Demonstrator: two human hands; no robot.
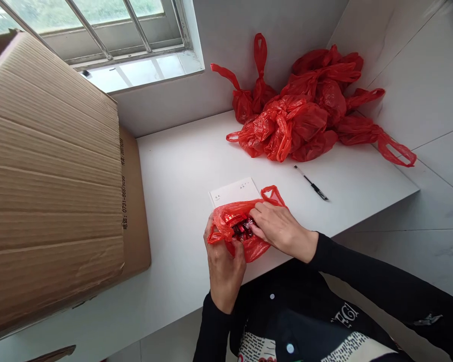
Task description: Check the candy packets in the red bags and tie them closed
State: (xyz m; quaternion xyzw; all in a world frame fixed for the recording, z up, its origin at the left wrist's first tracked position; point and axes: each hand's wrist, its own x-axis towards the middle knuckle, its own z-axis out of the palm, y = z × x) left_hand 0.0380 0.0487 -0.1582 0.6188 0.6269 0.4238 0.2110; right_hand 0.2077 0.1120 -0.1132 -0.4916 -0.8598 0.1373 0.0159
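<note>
White table (pixel 177 171) beside a window (pixel 111 30): near its front edge, the left hand (pixel 225 266) holds an open red bag (pixel 254 250); the right hand (pixel 281 224), fingers curled, touches dark packets (pixel 243 229) inside, grip unclear. Soft, slippery, probably light: best held by its handles (pixel 274 189).

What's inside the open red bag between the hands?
Small, shiny, dark-red items show in the mouth of the open red bag, beside the right hand. Whatever lies deeper is covered by the top items, the bag's sides and that hand.
</note>
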